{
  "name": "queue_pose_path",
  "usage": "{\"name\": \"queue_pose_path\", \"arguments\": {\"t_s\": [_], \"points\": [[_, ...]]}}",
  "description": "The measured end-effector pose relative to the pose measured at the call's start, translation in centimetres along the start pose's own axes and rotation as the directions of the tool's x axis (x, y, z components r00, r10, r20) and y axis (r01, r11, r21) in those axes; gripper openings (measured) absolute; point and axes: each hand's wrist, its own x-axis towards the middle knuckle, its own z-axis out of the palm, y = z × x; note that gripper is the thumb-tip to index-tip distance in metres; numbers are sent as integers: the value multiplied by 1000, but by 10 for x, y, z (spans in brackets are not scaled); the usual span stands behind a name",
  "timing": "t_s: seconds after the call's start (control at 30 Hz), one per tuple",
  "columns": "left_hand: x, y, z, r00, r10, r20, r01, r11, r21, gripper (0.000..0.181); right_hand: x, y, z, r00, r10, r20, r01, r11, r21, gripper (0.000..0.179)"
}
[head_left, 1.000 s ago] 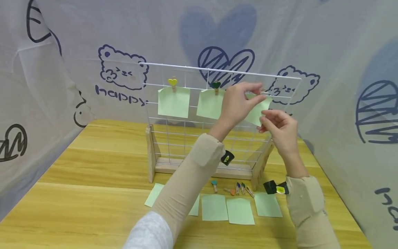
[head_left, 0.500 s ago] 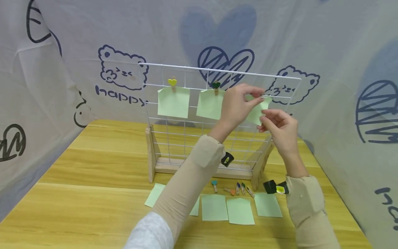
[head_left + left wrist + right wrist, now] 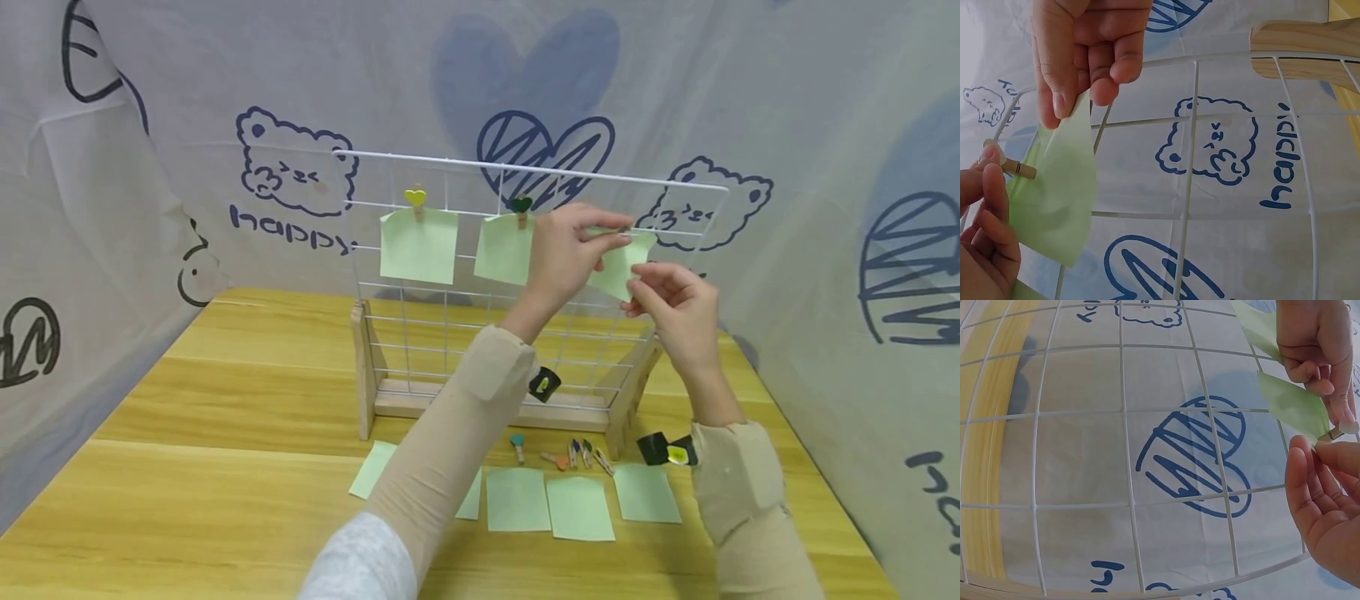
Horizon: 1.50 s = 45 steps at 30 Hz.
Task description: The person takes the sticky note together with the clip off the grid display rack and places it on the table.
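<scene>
My left hand (image 3: pixel 561 254) pinches a small wooden clothespin (image 3: pixel 1021 168) with a whitish top, right at the edge of a pale green paper note (image 3: pixel 1054 200). My right hand (image 3: pixel 678 317) pinches the same note near its lower right corner in the head view. That note hangs tilted against a white wire grid (image 3: pixel 420 157), partly hidden by the left hand. To its left, two more notes hang on the grid: one under a yellow heart clothespin (image 3: pixel 416 199), the other under a dark green heart clothespin (image 3: pixel 521 205).
Wooden feet (image 3: pixel 364 375) hold the grid upright on the wood-grain table (image 3: pixel 225 500). Before it lie several green notes (image 3: pixel 517 500) in a row. Loose clothespins, among them a teal one (image 3: pixel 517 448) and an orange one (image 3: pixel 557 461), lie behind them. A printed cloth (image 3: pixel 825 125) hangs behind.
My left hand has shifted slightly left and its fingertips have dropped a little at the note's top edge. The right hand keeps its pinch and has barely moved.
</scene>
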Motion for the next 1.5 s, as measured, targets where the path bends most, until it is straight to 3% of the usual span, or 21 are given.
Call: {"name": "queue_pose_path", "arguments": {"t_s": [0.3,0.67,1.03,1.5], "points": [[-3,-3,7,994,71,-86,-67,997,42,15,-2,1,1,1000,1,-8,-1,1000,8,17],[-4,-5,12,977,145,-155,-143,989,22,11,-1,4,1,1000,-5,1,5,999,49,16],[-4,-11,17,964,142,-226,-153,988,-30,9,-2,12,1,998,-17,-53,14,999,-50,10],[-5,-10,18,960,131,-247,-154,985,-76,7,-3,14,-1,999,-39,-34,39,999,-17,11]]}}
